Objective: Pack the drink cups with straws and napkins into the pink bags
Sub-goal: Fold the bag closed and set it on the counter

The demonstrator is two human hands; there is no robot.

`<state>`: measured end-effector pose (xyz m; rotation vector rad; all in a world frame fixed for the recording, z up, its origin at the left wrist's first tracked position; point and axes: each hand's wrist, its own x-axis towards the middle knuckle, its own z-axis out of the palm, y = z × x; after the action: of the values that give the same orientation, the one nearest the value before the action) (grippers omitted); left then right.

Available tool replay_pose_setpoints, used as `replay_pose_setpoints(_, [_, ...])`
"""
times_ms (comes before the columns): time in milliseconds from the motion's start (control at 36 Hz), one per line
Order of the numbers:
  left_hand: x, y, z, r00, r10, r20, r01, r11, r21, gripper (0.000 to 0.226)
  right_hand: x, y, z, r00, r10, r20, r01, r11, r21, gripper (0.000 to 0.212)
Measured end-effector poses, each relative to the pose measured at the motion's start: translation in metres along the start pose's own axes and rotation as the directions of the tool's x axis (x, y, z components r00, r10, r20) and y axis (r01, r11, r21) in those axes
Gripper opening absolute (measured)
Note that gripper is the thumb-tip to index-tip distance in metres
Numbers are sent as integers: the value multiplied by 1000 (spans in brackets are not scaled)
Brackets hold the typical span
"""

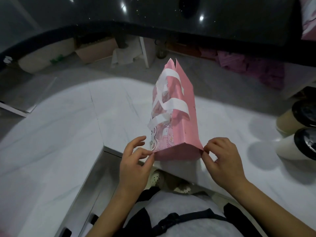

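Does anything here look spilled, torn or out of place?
Nothing spilled or torn. The pink bag lies on its side on the white counter, still partly flat, with both hands pinching its near corners: left hand, right hand. Two lidded drink cups stand at the right, not yet packed.

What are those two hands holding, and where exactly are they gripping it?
A pink bag, still folded flat. The left hand pinches one corner of the end nearest the person, and the right hand pinches the other.
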<state>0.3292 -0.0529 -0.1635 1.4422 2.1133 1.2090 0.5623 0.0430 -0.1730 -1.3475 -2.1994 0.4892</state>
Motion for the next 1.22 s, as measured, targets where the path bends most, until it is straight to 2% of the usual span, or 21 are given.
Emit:
replay_pose_setpoints(139, [4, -1, 2, 998, 30, 63, -29, 999, -22, 13, 1, -1, 3, 995, 82, -62, -85, 995, -47, 10])
replay_pose_setpoints(306, [11, -5, 0, 927, 130, 351, -95, 989, -115, 13, 16, 17, -3, 965, 225, -134, -237, 968, -79, 5])
replay_pose_setpoints(361, [18, -10, -1, 928, 73, 365, -12, 986, -167, 9, 23, 25, -8, 940, 314, -132, -316, 949, 5, 16])
replay_pose_setpoints(472, [46, -29, -11, 953, -138, 269, 219, 930, -296, 16, 23, 21, -15, 882, 467, -67, -431, 855, 288, 39])
replay_pose_setpoints(583, [87, -53, -21, 927, -292, 237, 359, 876, -321, 22, 6, -4, -9, 820, 572, 6, -517, 736, 437, 31])
replay_pose_setpoints(694, [128, -58, -21, 875, -363, 321, 475, 773, -419, 20, -13, -35, 4, 818, 568, 95, -512, 641, 572, 16])
replay_pose_setpoints(833, [168, -57, -15, 815, -350, 463, 551, 714, -431, 17, -17, -60, 19, 784, 614, 91, -487, 518, 703, 7])
replay_pose_setpoints(1028, [193, -59, -5, 776, -294, 559, 584, 670, -459, 19, -16, -75, 27, 737, 676, 17, -473, 497, 727, 8])
replay_pose_setpoints(1222, [193, -63, -3, 764, -265, 589, 615, 578, -537, 21, -9, -80, 37, 640, 768, -21, -502, 439, 745, 9])
